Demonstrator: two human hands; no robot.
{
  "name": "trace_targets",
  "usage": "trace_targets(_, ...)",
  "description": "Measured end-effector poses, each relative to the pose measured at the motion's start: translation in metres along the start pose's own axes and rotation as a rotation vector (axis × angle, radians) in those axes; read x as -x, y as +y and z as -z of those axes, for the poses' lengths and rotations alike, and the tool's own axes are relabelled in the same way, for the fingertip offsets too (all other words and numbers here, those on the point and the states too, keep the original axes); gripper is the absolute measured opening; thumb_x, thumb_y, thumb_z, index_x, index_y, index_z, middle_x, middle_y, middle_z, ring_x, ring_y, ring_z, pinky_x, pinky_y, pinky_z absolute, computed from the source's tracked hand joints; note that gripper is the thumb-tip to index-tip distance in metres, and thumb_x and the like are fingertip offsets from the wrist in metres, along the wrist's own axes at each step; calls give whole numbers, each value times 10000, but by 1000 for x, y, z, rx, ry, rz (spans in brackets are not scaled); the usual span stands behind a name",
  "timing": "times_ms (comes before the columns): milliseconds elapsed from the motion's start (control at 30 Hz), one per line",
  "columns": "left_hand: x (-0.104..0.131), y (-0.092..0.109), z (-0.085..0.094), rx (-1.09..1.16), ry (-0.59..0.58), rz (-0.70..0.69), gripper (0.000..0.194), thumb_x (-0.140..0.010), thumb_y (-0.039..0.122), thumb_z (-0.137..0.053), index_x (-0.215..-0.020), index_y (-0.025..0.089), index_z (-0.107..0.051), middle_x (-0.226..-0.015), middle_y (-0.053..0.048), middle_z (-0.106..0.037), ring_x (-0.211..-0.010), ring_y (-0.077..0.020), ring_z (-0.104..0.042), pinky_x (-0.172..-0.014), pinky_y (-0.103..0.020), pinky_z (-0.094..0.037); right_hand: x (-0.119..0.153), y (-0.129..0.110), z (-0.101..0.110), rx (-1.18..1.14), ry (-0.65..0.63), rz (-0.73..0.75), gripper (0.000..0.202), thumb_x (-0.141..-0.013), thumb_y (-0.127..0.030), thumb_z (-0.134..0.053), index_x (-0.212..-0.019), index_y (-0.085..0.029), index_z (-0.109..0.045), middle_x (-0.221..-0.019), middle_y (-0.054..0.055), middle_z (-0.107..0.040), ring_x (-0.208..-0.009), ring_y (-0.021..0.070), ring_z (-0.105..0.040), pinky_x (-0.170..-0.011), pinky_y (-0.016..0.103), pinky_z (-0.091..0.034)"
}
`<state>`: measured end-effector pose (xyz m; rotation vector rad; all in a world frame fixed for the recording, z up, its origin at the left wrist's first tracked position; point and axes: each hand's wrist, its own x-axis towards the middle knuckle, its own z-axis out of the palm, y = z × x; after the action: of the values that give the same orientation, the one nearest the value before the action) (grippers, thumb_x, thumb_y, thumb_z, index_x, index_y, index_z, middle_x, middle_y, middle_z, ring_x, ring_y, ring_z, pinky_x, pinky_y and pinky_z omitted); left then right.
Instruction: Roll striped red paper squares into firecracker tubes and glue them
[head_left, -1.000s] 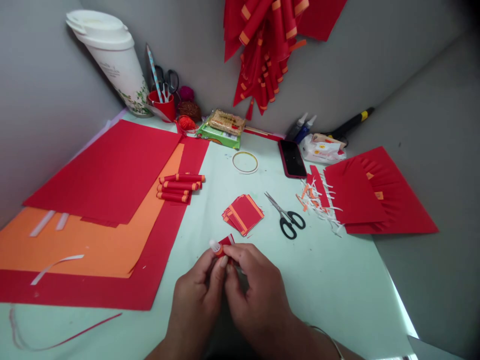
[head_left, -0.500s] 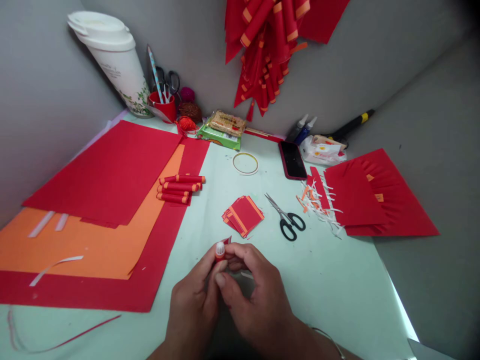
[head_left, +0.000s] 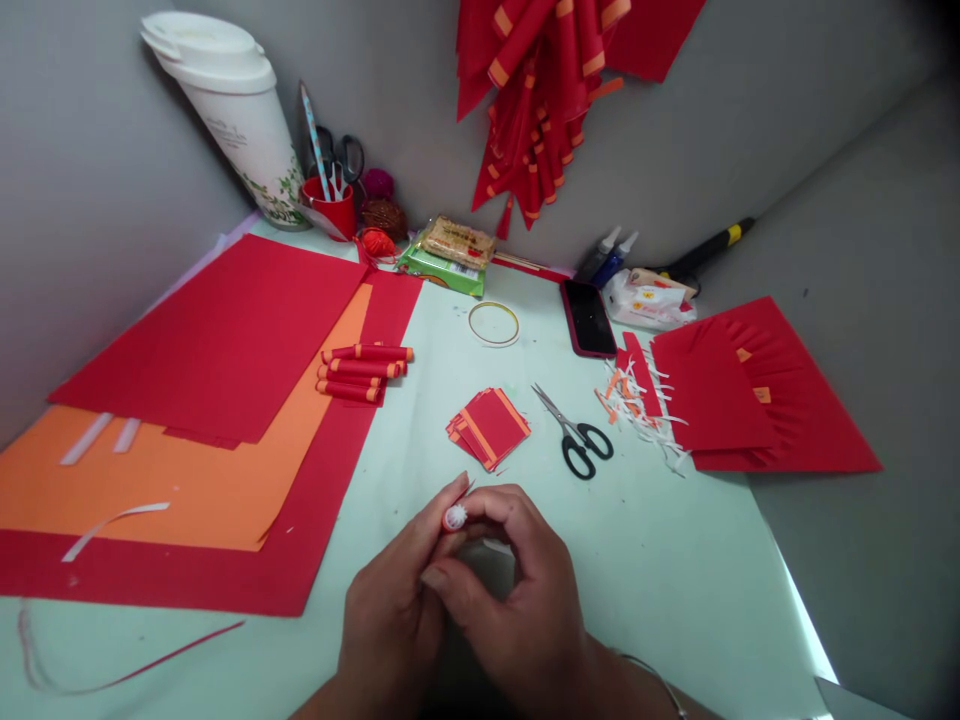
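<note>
Most of the white-tipped red roll (head_left: 454,518) is hidden from me; the left hand (head_left: 394,600) clamps it, the right hand (head_left: 517,590) curves alongside (its thumb and fingers apart).

Small red roll (head_left: 446,523), white ribbed tip (head_left: 456,516) facing camera, between left hand (head_left: 394,600) and right hand (head_left: 531,600).

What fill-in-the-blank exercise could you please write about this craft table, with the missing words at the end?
1. The ribbed tip between the left hand and the right hand is coloured ____.
2. The rolled tubes on the left have ____ bands at their ends.
3. The scissors on the table lie to the ____ of the card stack.
4. The phone lies with its screen facing ____.

Missing words: white; orange; right; up.
</note>
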<state>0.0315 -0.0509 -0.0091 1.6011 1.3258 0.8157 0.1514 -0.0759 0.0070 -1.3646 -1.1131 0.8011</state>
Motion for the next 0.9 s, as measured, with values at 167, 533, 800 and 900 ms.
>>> trace_targets(167,4,-3,0,60,23,-25,356,-912,355,-607,-1233,262,-731,-1268,-23,-742,-1138,-258,-711,-931,-273,-593,2,-3,-1,27,35,66,281,-764,-167,-682,-1031,-234,-627,-933,11,-685,-816,159,-683,-762,280,-585)
trace_targets(533,4,-15,-3,125,99,-189,393,-887,213,-668,-1249,358,-714,-1237,6,-758,-1077,-229,-741,-914,-271,-603,-2,-5,3,-105,-44,-18,261,-699,-179,-749,-928,-246,-643,-837,-19,-617,-724,144,-604,-672,265,-536)
trace_targets(800,3,-9,-1,60,117,-164,371,-858,226,-689,-1210,329,-739,-1172,-9,-789,-1026,-231,-762,-875,-261,-618,0,-4,2,-161,-75,-40,318,-724,-211,-724,-1031,-235,-645,-922,13,-644,-774,173,-637,-726,314,-551)
trace_targets(900,3,-8,0,56,109,-130,352,-838,232,-711,-1174,327,-755,-1154,-3,-796,-1008,-230,-769,-842,-240,-622,-1,-7,5,-144,-121,-50,338,-713,-199,-726,-1036,-233,-634,-898,3,-649,-734,166,-636,-711,316,-547)
